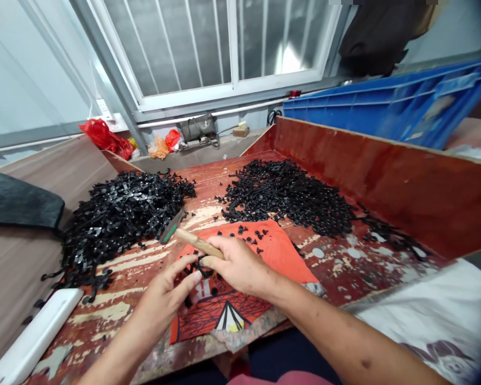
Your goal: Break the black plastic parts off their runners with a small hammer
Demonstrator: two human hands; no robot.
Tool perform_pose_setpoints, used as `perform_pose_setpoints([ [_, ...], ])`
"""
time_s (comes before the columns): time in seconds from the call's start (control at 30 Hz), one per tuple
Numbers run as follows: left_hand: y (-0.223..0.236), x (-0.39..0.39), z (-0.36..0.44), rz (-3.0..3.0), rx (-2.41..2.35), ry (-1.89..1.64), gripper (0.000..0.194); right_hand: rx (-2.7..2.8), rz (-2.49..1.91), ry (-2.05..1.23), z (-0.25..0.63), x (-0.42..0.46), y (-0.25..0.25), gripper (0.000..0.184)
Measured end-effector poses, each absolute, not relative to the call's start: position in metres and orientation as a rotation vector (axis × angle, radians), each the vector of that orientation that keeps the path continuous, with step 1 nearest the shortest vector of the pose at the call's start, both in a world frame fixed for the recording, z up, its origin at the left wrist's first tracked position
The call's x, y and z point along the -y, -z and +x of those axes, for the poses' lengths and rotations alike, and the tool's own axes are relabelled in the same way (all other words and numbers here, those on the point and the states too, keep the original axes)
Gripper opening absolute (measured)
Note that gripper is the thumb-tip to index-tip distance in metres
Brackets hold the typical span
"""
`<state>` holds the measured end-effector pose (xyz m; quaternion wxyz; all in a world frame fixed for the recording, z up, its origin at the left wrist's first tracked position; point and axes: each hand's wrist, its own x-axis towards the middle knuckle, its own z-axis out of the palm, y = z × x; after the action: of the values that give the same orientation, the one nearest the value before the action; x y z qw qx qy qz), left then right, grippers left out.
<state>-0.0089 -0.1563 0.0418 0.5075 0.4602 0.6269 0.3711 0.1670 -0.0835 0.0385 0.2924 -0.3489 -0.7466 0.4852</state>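
Observation:
A hammer (198,243) with a pale wooden handle and a slim, green-marked head is gripped in my right hand (240,266), its head pointing up and left. Close beside it, my left hand (169,289) has its fingers and thumb drawn together around a small black part (192,263), partly hidden by the fingers. Both hands are over an orange-red printed cloth (278,248) on the worn red tabletop (124,291). Several loose black pieces (260,234) that look like plugs or screws lie on the cloth beyond my right hand.
A large heap of black clip-like parts (124,208) lies at left, and another heap of black pieces (284,195) at right. A red wooden side wall (377,182) bounds the right, with a blue crate (364,109) beyond. A long white case (36,337) lies front left.

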Motion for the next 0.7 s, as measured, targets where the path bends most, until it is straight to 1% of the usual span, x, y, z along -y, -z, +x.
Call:
perform_pose_setpoints([
  [0.07,-0.044,0.159,-0.006,0.976,-1.356,-0.911,0.054,2.005,-0.879,-1.335,0.164,0.078,-0.036,0.010],
  [0.13,-0.047,0.162,0.000,0.829,-1.201,-0.953,0.043,2.009,-0.860,-1.357,0.161,0.074,-0.033,0.016],
  [0.23,-0.046,0.162,0.004,0.691,-1.144,-0.986,0.035,2.026,-0.878,-1.327,0.161,0.072,-0.033,0.019],
  [0.33,-0.037,0.153,-0.003,0.764,-1.301,-1.066,0.037,2.025,-0.902,-1.269,0.170,0.074,-0.038,0.012],
  [0.47,-0.015,0.131,-0.025,0.766,-1.511,-1.248,0.045,1.983,-1.014,-1.171,0.195,0.079,-0.044,0.017],
  [0.57,-0.003,0.120,-0.036,0.731,-1.576,-1.171,0.044,2.010,-1.094,-1.126,0.218,0.085,-0.038,0.017],
  [0.7,0.003,0.116,-0.038,0.729,-1.617,-1.091,0.041,2.061,-1.184,-1.105,0.240,0.095,-0.021,0.016],
])
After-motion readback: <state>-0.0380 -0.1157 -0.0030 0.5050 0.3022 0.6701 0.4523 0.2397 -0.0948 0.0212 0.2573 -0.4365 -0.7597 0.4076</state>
